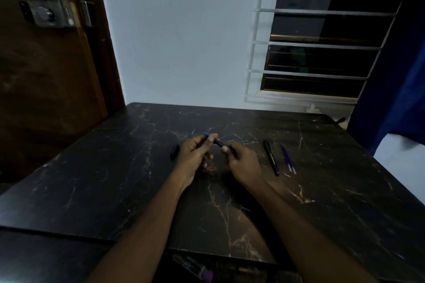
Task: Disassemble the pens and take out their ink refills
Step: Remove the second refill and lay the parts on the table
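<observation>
A black pen (pixel 218 143) with a blue tip is held above the middle of the dark marble table (pixel 115 179). My left hand (pixel 195 156) grips its blue-tipped end, and my right hand (pixel 241 163) grips the other end. A black pen cap (pixel 174 152) lies on the table just left of my left hand. To the right lie a whole black pen (pixel 271 158) and, beside it, two thin blue ink refills (pixel 288 159).
The table stands against a white wall (pixel 179 41). A brown door with a metal lock (pixel 49 11) is at the left, a barred window (pixel 322 37) at the back right, and a blue curtain (pixel 395 89) at the far right.
</observation>
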